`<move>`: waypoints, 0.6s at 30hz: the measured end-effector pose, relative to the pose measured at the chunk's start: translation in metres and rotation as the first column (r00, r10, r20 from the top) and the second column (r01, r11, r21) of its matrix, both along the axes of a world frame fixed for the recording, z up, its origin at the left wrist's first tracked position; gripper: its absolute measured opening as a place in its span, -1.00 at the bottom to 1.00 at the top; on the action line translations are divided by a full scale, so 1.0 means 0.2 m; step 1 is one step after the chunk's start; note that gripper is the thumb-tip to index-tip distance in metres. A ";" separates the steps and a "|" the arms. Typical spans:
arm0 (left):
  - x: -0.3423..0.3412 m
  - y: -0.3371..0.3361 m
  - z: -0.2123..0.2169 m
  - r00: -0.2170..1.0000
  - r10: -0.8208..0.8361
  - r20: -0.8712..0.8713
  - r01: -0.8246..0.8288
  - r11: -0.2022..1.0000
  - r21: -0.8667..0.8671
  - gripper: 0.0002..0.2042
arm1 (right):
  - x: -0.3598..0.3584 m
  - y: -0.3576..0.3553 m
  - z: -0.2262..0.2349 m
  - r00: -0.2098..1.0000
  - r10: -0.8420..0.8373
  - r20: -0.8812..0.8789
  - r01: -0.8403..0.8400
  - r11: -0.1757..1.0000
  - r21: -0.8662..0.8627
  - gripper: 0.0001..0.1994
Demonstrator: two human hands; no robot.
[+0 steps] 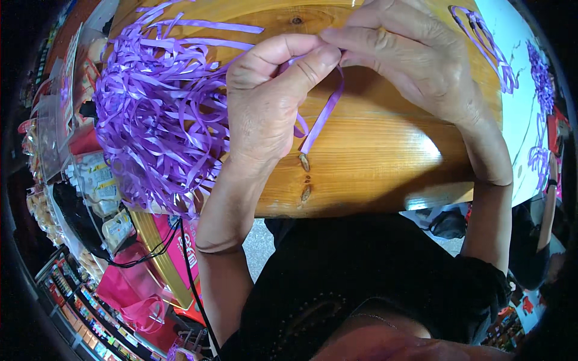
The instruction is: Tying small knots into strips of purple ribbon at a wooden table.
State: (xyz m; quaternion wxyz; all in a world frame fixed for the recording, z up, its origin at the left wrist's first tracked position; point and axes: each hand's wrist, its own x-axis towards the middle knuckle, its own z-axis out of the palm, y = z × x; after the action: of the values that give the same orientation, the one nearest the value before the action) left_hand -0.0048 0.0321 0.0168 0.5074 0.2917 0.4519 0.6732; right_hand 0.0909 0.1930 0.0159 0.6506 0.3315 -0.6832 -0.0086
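Note:
Over the wooden table, my left hand is closed, its thumb and forefinger pinching a narrow purple ribbon. Part of that ribbon hangs in a loose tail below the fingers, above the wood. My right hand meets the left at the fingertips, closed in a pinch on the same ribbon. The exact spot between the fingertips is too small and covered to make out. Beside my left wrist lies a big tangled heap of purple ribbons, with several strands reaching toward the far side.
A looped purple cord lies at the table's far right. Past it, a white marbled surface carries more purple strands. Packaged goods crowd the left edge, with a pink bag lower down. Another person's arm shows at far right.

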 end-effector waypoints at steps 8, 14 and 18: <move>-0.01 0.00 0.02 0.951 0.209 -0.228 -0.204 0.978 0.045 -0.90 | 0.12 -0.07 0.10 0.811 -0.162 0.563 0.356 0.899 -0.253 -0.86; -0.06 -0.03 0.03 0.948 0.265 -0.176 -0.259 0.964 0.061 -0.90 | 0.24 -0.23 0.32 0.396 -0.031 0.918 0.718 0.633 -0.289 -0.85; -0.07 -0.02 0.00 0.963 0.220 -0.154 -0.203 0.972 0.120 -0.91 | 0.25 -0.22 0.30 0.394 0.083 0.915 0.748 0.549 -0.372 -0.80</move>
State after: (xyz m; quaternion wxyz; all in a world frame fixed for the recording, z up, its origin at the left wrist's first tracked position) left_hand -0.0197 0.0289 0.0162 0.3773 0.3226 0.4860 0.7193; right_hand 0.1414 0.1492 0.0768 0.2649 -0.1827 -0.8999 0.2942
